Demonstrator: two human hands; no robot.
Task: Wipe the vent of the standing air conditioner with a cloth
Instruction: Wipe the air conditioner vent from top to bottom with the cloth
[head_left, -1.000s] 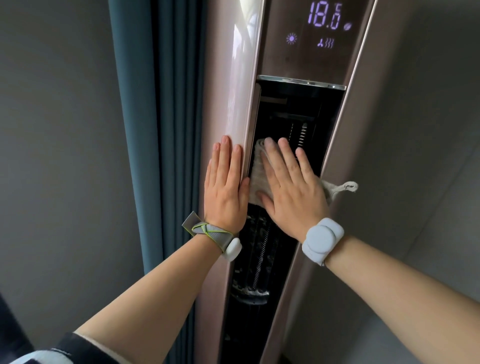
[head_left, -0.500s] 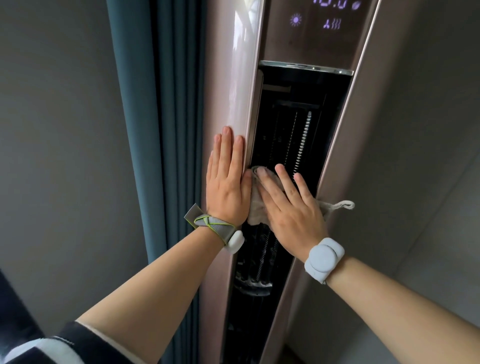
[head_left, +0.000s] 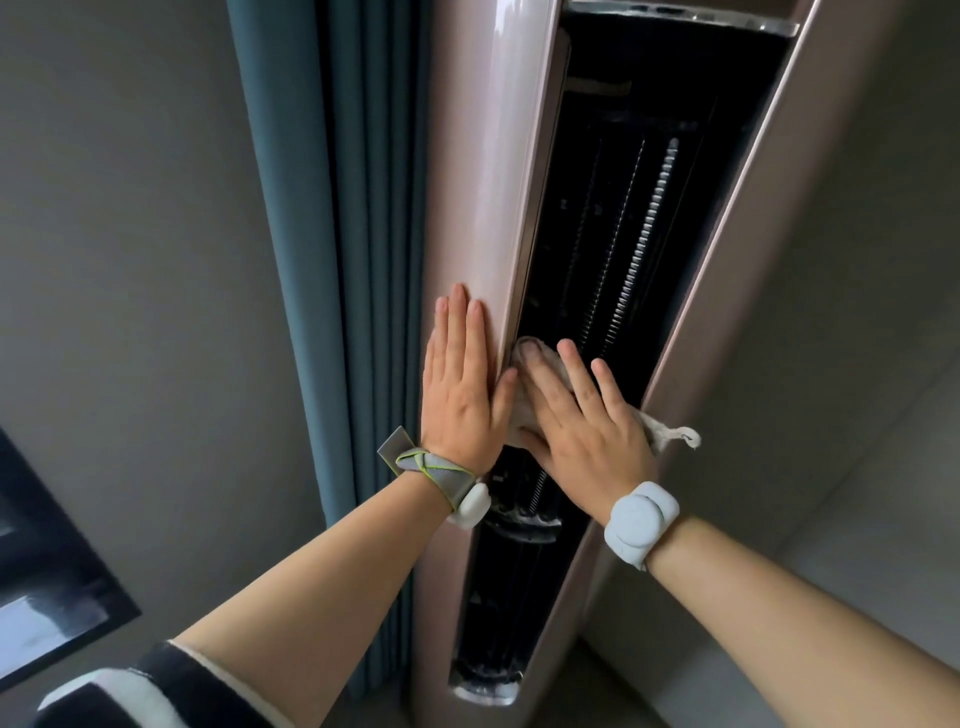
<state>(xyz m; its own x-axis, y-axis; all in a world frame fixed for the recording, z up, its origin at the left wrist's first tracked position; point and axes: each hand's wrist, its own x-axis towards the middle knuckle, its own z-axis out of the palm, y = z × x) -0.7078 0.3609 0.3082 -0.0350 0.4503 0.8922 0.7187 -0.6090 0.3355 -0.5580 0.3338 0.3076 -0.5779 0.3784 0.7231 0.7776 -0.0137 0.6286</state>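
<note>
A tall pinkish standing air conditioner (head_left: 483, 171) fills the middle of the view, its long dark vent (head_left: 623, 218) open down the front. My right hand (head_left: 582, 426) lies flat in the vent's lower half and presses a pale cloth (head_left: 524, 395) against the left inner edge. A cloth corner (head_left: 675, 435) sticks out over the right frame. My left hand (head_left: 460, 384) rests flat, fingers together, on the glossy panel just left of the vent, holding nothing.
Dark teal curtains (head_left: 332, 260) hang directly left of the unit. Grey walls stand on both sides. A dark framed pane (head_left: 41, 582) shows at the lower left. A chrome lip (head_left: 680, 13) caps the vent's top.
My right hand slid down the vent with the cloth. My left hand moved down the panel alongside it. The view tilted lower, so the display left the frame.
</note>
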